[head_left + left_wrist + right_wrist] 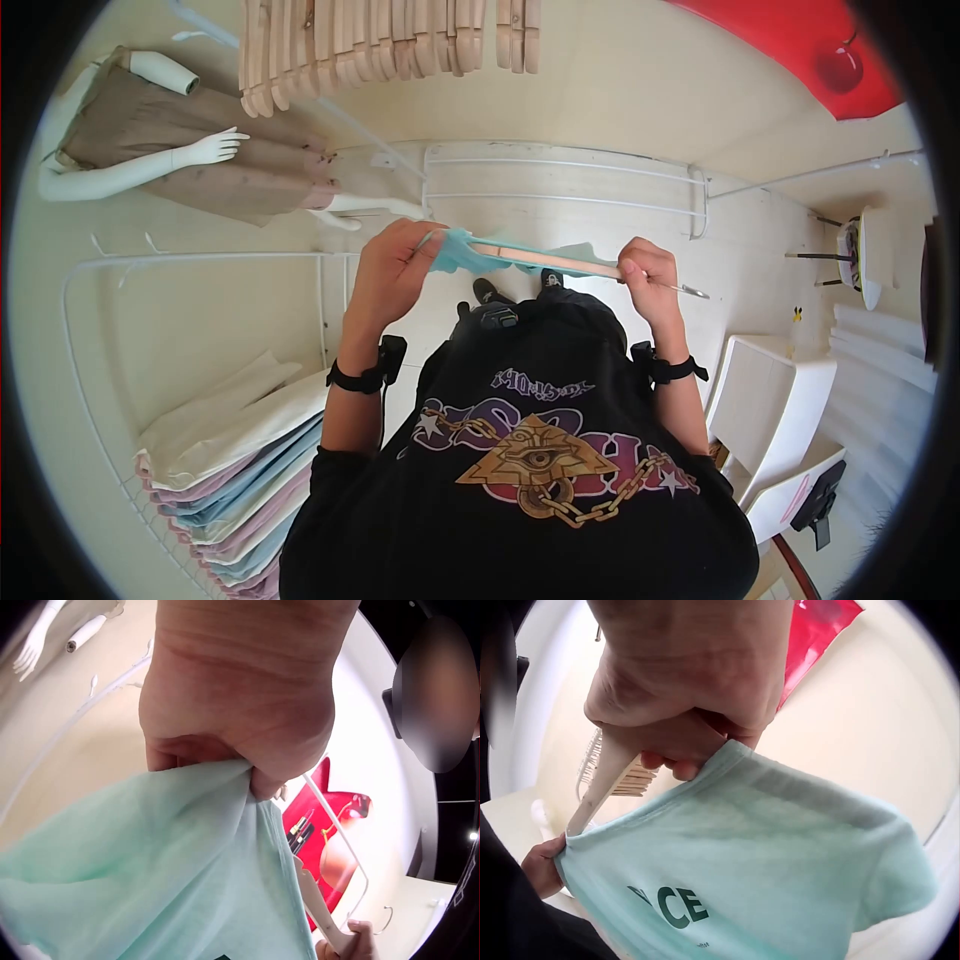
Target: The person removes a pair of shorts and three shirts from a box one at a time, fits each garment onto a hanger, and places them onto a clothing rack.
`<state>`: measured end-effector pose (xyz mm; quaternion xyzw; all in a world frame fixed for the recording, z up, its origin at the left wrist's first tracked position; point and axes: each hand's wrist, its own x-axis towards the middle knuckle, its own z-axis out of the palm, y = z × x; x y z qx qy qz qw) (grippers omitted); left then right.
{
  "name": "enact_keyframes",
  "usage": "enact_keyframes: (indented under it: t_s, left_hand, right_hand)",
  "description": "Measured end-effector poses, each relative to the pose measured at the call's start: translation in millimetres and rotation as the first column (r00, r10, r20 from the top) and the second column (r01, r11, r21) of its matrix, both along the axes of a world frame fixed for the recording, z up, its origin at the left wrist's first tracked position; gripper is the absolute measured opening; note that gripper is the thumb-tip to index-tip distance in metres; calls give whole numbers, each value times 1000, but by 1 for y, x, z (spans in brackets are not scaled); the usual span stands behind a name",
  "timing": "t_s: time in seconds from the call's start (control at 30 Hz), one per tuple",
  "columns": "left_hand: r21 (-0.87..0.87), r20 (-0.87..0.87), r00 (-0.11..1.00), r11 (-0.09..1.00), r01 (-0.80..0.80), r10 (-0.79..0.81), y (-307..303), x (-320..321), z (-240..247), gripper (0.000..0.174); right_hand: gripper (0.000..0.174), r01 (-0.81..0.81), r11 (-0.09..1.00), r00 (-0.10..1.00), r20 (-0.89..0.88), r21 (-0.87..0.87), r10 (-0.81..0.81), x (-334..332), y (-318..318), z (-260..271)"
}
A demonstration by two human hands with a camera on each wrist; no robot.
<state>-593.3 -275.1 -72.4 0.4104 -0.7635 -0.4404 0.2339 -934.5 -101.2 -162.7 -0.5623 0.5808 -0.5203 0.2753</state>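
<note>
A mint-green T-shirt (pixel 455 252) with dark lettering on its front is stretched between both hands, in front of the person's waist. My left hand (pixel 392 272) pinches the shirt's fabric near the neckline, its fingertips partly hidden by cloth in the left wrist view. A pale wooden clothes hanger (pixel 550 261) runs along the neck opening, part of it covered by the shirt. My right hand (pixel 648 278) grips the hanger, whose metal hook (pixel 692 291) sticks out past it. Right fingertips (pixel 682 769) lie at the collar edge in the right wrist view.
Bare wooden hangers (pixel 370 45) hang in a row ahead. A mannequin (pixel 190 150) in a brown dress stands at the left, with a rack of folded-looking pastel garments (pixel 240 470) below it. White rails (pixel 560 165), a white cabinet (pixel 770 400) and a chair (pixel 868 258) are around.
</note>
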Motion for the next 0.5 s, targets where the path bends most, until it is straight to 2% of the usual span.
enact_keyframes:
  t_s: [0.03,0.1,0.2,0.27,0.4,0.43,0.47,0.5]
  left_hand:
    - [0,2,1000,1000,3,-3,-1,-3,2,22]
    - [-174,91,987,974,147,-133,-3,-9,10,18]
    - [-233,105,992,968,91,-68,-9,-6,11,16]
    - [-223,79,994,971,88,-72,-9,-3,6,16]
    - [-156,-45,996,985,75,-83,-7,-14,6,16]
    - [-156,-45,995,985,78,-86,-6,-19,6,16]
    - [-215,-54,984,964,157,-172,-7,-26,6,16]
    - [-275,-57,965,933,233,-257,-7,-32,6,16]
  right_hand:
    - [50,19,999,1000,-11,40,-19,2,-3,3]
    - [49,42,996,999,-20,80,-40,0,-6,5]
    - [46,27,994,1000,-18,109,-25,-10,-8,9]
    - [43,-1,986,982,-184,170,32,-14,-6,19]
    - [40,-13,981,984,-172,192,46,-6,-10,21]
    - [39,26,987,995,-95,156,-11,-5,-13,17]
    - [37,66,990,998,-17,122,-64,-2,-20,17]
    - [37,66,990,998,-18,122,-64,0,-25,21]
